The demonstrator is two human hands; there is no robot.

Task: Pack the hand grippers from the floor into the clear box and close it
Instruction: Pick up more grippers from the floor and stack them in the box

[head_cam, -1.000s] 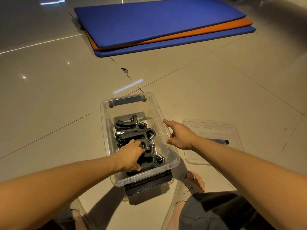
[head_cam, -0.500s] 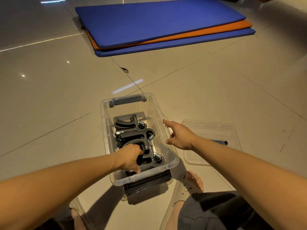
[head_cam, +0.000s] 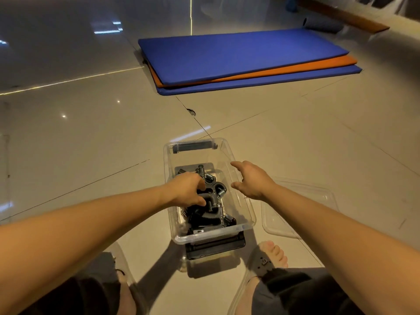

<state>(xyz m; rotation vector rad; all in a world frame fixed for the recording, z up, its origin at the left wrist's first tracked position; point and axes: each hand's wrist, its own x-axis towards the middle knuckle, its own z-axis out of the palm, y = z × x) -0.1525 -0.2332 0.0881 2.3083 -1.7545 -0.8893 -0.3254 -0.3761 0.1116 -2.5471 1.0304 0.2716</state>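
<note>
The left hand (head_cam: 187,189) is inside the clear rectangular plastic box (head_cam: 169,160), fingers and thumb curled round the handle of the topmost of the black spring-loaded hand grippers (head_cam: 211,218), which are heaped beneath and just right of those fingers on the box's bottom. The right hand (head_cam: 254,180) hangs over the box's right rim, fingers loosely spread and holding nothing; contact with the rim is unclear. Right of its wrist the clear plastic lid (head_cam: 318,201) lies flat on the tiled floor.
</note>
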